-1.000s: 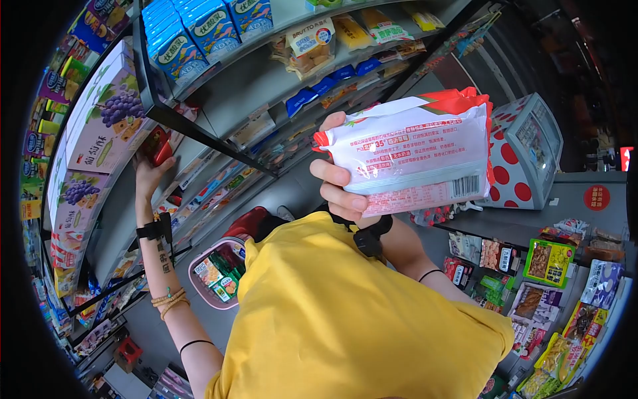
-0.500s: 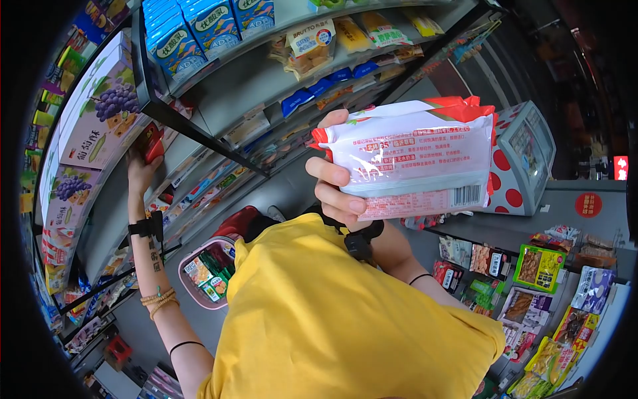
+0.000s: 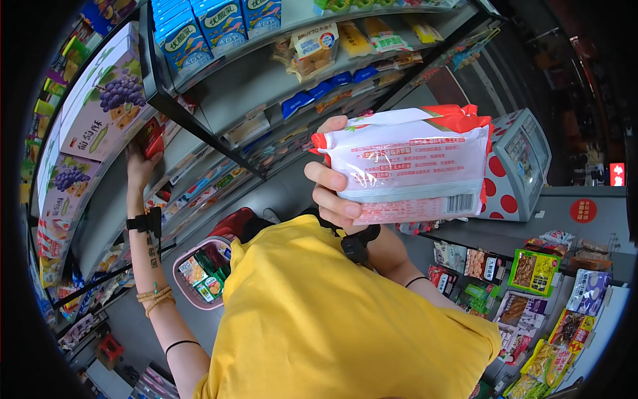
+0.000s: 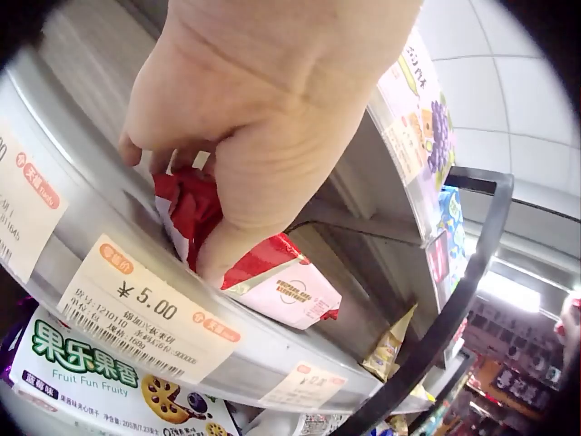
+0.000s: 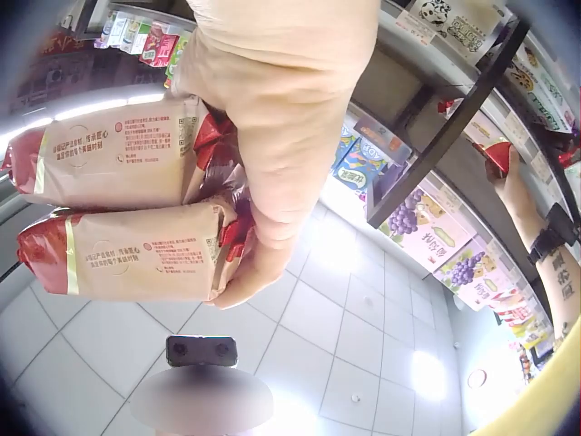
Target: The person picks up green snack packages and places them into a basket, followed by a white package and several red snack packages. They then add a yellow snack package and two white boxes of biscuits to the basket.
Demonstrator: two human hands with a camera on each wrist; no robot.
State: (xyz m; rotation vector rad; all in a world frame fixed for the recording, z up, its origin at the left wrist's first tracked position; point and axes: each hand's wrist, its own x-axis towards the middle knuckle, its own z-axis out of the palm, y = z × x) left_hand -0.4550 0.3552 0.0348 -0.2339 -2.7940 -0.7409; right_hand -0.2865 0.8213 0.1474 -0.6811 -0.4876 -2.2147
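My right hand [image 3: 335, 189] grips two red-and-white snack packs [image 3: 412, 169] by one end, side by side. In the right wrist view both packs [image 5: 136, 254] lie against each other, their crimped red ends at my fingers. My left hand [image 3: 141, 166] reaches into a shelf at the left and holds a red snack packet [image 3: 150, 138]. Seen from the left wrist, the thumb lies in front of the packet's red end [image 4: 193, 213] and the fingers curl behind it, partly hidden. A pink-and-red pack [image 4: 290, 282] lies on the shelf right by the thumb.
A price-tagged shelf edge [image 4: 154, 313] runs below my left hand. Above stand grape biscuit boxes [image 3: 106, 110] and blue drink cartons [image 3: 222, 26]. A pink-rimmed basket [image 3: 181, 282] with goods sits on the floor. A dotted freezer [image 3: 525, 166] and packaged snacks [image 3: 533, 271] are at the right.
The view has shifted slightly. In the head view, the two packs in my right hand sit a little lower. My left hand stays at the red packet on the shelf.
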